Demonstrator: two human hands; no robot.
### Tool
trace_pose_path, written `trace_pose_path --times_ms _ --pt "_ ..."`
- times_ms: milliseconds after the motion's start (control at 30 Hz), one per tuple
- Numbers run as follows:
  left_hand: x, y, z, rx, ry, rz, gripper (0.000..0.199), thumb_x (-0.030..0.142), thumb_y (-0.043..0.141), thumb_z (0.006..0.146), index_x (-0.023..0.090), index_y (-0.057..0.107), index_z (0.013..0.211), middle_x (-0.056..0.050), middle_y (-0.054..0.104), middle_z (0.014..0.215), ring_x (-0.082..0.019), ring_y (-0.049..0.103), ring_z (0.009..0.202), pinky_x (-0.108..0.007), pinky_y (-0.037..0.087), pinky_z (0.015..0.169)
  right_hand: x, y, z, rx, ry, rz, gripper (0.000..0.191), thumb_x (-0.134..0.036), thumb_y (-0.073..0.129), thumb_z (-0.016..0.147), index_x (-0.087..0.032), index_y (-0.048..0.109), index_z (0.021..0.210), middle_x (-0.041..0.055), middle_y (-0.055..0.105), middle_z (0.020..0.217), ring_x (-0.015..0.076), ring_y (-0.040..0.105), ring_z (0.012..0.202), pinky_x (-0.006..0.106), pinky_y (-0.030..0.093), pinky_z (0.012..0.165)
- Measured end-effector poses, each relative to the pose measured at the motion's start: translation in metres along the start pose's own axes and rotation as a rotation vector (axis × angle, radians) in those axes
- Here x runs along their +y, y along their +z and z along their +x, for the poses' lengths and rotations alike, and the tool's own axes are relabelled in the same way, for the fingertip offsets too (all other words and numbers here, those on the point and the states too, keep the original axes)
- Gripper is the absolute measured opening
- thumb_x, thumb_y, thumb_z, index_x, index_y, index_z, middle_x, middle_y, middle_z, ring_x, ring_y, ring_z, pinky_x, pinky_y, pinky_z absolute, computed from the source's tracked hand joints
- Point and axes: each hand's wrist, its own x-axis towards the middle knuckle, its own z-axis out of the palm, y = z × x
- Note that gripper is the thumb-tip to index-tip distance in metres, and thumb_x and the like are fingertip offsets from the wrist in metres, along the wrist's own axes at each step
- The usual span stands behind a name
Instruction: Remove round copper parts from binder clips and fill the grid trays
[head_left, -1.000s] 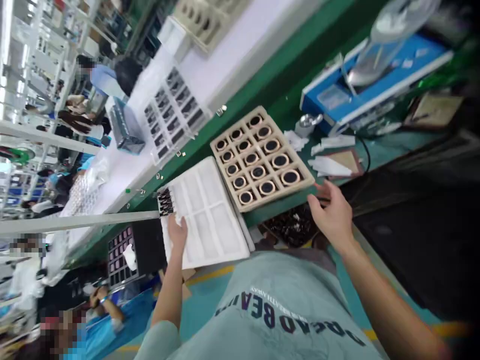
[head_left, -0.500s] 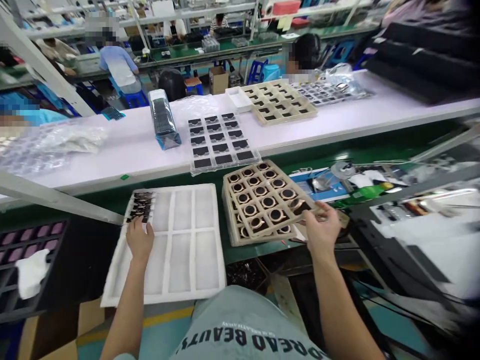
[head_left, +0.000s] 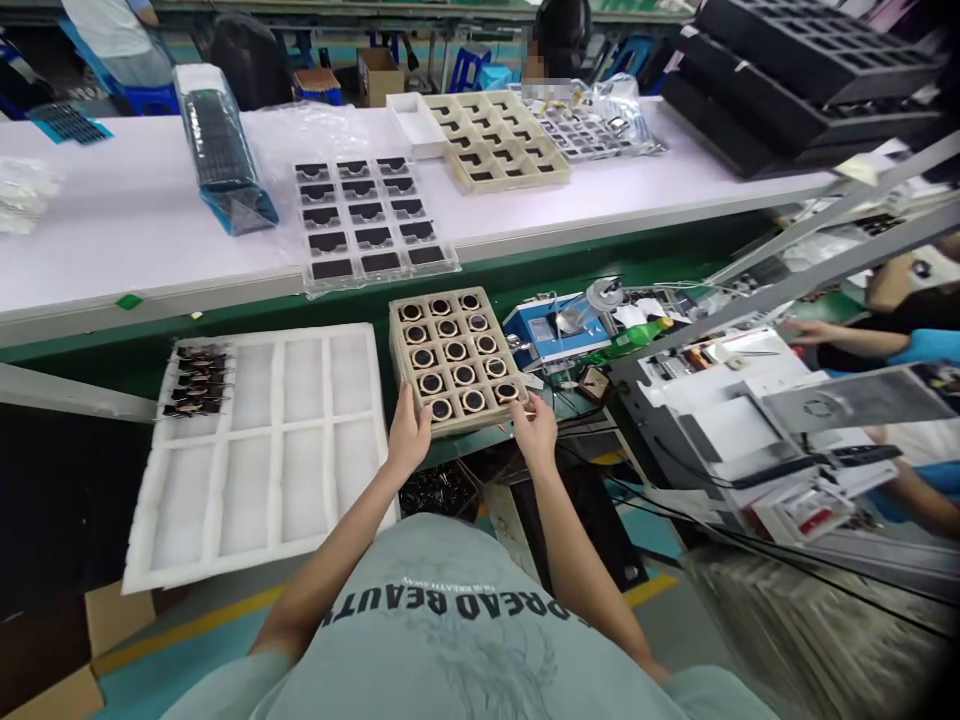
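A beige compartment tray [head_left: 466, 428] of round, gold-rimmed black pieces like watch cases [head_left: 456, 350] lies in front of me, squared up on what looks like a stack. My left hand [head_left: 409, 437] grips its front left corner, fingers along the side and thumb at the front. At the front right corner, my right hand [head_left: 535, 432] holds the rim, its fingertips partly hidden. To the left is a white foam tray [head_left: 251, 437], with dark thin parts [head_left: 196, 382] bunched in its back left compartment.
Behind, on the white shelf, are a clear blister tray [head_left: 367, 215], another beige tray [head_left: 510, 172], a wrapped bundle [head_left: 223, 150] and stacked black trays [head_left: 787, 90]. At right are a blue device [head_left: 559, 330], a green bottle [head_left: 630, 340] and another person's hand [head_left: 810, 332].
The tilted upper beige tray now sits level and aligned on the stack. My left hand has left the dark parts in the foam tray for the beige tray's left corner. The view has swung right.
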Motion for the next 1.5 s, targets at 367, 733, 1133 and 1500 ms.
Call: trace_pose_path --times_ms 367,733,1133,1500 --pt "-0.001 0.013 0.009 0.076 0.007 -0.062 0.070 0.054 0.035 0.100 0.020 0.022 0.160 -0.010 0.021 0.168 -0.026 0.017 0.155 -0.045 0.014 0.128 -0.002 -0.010 0.007 -0.005 -0.137 -0.119 0.047 -0.049 0.051 0.089 -0.012 0.070 0.112 0.0182 0.067 0.109 0.0275 0.060 0.093 0.041 0.047 0.086" --pt "-0.002 0.018 -0.017 0.081 -0.020 -0.180 0.075 0.052 0.037 0.100 0.016 0.013 0.162 -0.015 0.019 0.167 -0.026 0.020 0.154 -0.045 0.018 0.127 -0.083 -0.006 0.015 -0.163 -0.582 -0.326 0.038 -0.040 0.051 0.092 -0.016 0.067 0.118 0.0148 0.070 0.102 0.0306 0.059 0.098 0.045 0.047 0.088" --pt "-0.018 0.008 -0.012 0.002 0.144 -0.064 0.066 0.032 0.036 0.097 0.015 0.021 0.160 -0.016 0.023 0.166 -0.030 0.017 0.155 -0.055 0.018 0.126 -0.253 0.056 0.079 -0.085 -1.131 -0.365 0.036 -0.012 0.040 0.096 -0.018 0.070 0.115 0.0092 0.073 0.116 0.0254 0.054 0.130 0.048 0.046 0.106" --pt "-0.025 -0.025 -0.043 0.068 0.125 0.011 0.069 0.047 0.044 0.097 0.016 0.028 0.157 -0.018 0.023 0.166 -0.031 0.021 0.154 -0.053 0.023 0.124 -0.047 -0.043 -0.067 0.192 -0.883 -0.263 0.024 -0.029 0.054 0.094 -0.028 0.078 0.098 0.0110 0.076 0.108 0.0359 0.061 0.121 0.061 0.052 0.098"
